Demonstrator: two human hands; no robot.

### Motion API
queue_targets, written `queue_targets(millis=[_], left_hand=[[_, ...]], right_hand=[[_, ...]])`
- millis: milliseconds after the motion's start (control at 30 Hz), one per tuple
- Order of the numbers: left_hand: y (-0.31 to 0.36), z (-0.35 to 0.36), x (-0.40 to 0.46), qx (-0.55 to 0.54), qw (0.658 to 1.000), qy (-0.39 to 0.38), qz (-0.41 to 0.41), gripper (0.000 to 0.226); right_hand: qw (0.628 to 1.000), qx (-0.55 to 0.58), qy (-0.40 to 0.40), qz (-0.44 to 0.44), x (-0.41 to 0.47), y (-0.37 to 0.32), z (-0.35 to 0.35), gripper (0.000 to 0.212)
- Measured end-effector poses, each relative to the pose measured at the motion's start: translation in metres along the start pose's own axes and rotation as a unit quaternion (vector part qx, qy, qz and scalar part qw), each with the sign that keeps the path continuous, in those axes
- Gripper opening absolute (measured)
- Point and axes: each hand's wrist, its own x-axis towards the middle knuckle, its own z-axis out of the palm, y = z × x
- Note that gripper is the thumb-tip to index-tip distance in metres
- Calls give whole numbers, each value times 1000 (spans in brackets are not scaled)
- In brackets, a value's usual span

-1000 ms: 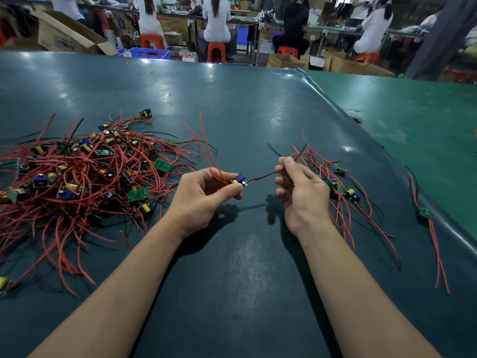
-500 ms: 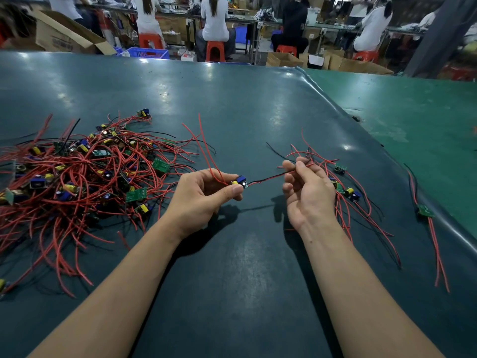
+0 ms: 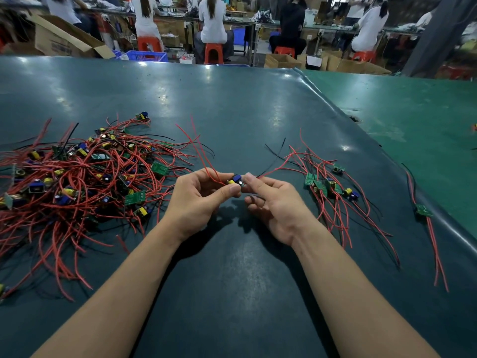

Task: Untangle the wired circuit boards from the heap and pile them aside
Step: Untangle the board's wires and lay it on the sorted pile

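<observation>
A tangled heap [image 3: 77,182] of small green circuit boards with red and black wires lies on the left of the dark table. A smaller pile of separated boards [image 3: 327,187] lies to the right. My left hand [image 3: 198,200] pinches one small wired board [image 3: 235,180] with a blue and yellow part, its red wires rising up and back. My right hand [image 3: 273,202] touches the same board from the right with thumb and forefinger, where its red and black leads trail off toward the small pile.
One separate board with red wires [image 3: 423,210] lies near the table's right edge. A lighter green table [image 3: 413,120] adjoins on the right. Beyond the far edge, people sit on red stools among cardboard boxes [image 3: 62,40] and a blue crate [image 3: 145,56].
My right hand has slid left along the leads, from about a hand's width away to right against the board held in my left hand. The left hand stayed in place.
</observation>
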Motion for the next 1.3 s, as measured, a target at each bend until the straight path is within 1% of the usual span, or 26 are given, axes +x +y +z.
queue_targets(millis=[67,200,367,433,533,567,633,700,733,800,833,867,900,933,967,1000,1033,1067,1100,1133,1167,1200,1233,1300], left_hand=[[-1,1,-1,5,1000,-15,-2,21],[0,0,0,-6,1000,-10,-9,18],[1,-2,0,-24,1000,3,-13,16],[1,-2,0,-28,1000,11,-7,16],[3,-2,1,-28,999,26,-3,12],[4,-2,1,-32,999,36,-4,10],[4,-5,3,-52,997,63,-14,10],[4,-7,5,-70,994,84,-11,10],[4,-8,6,-75,992,98,1,11],[5,-10,9,-79,988,134,25,15],[6,-12,10,-80,985,151,31,18],[7,-13,11,-91,982,165,32,20],[7,-14,12,-120,977,174,22,21],[8,-15,13,-165,971,174,5,21],[9,-16,14,-214,963,165,-15,23],[10,-17,13,-251,956,152,-31,26],[13,-17,12,-269,952,138,-45,30],[14,-17,11,-276,951,121,-62,31],[15,-16,10,-276,952,102,-79,27],[16,-14,8,-270,955,78,-98,23],[16,-12,7,-257,958,50,-114,21],[15,-9,5,-237,963,18,-128,21],[14,-6,3,-211,967,-16,-140,22],[12,2,-2,-158,973,-77,-151,26]], right_hand=[[1000,-2,15,-19,1,3,1,10],[994,14,77,-82,5,-2,-4,16],[965,93,193,-152,9,-12,-15,19],[955,109,216,-173,10,-12,-16,20],[943,90,245,-204,12,-10,-14,21],[942,77,250,-210,13,-10,-13,19],[945,70,250,-199,15,-9,-14,8],[958,70,231,-156,17,-8,-15,7],[967,50,209,-134,17,-7,-16,7],[981,-45,153,-107,15,-4,-16,7],[979,-115,129,-110,14,-1,-15,9],[965,-200,115,-127,14,2,-14,11],[937,-292,110,-153,13,5,-12,9],[907,-366,102,-182,13,7,-11,4],[884,-409,94,-206,12,8,-10,6],[876,-417,92,-222,11,9,-10,11],[882,-398,101,-234,10,8,-11,15],[896,-358,113,-238,10,5,-12,17],[918,-305,113,-229,10,2,-14,20],[943,-249,93,-201,8,-1,-13,24],[966,-196,56,-161,5,-2,-10,27],[979,-161,13,-120,2,-3,-7,31],[985,-144,-26,-88,0,-1,-3,33],[988,-114,-86,-58,-4,1,1,31]])
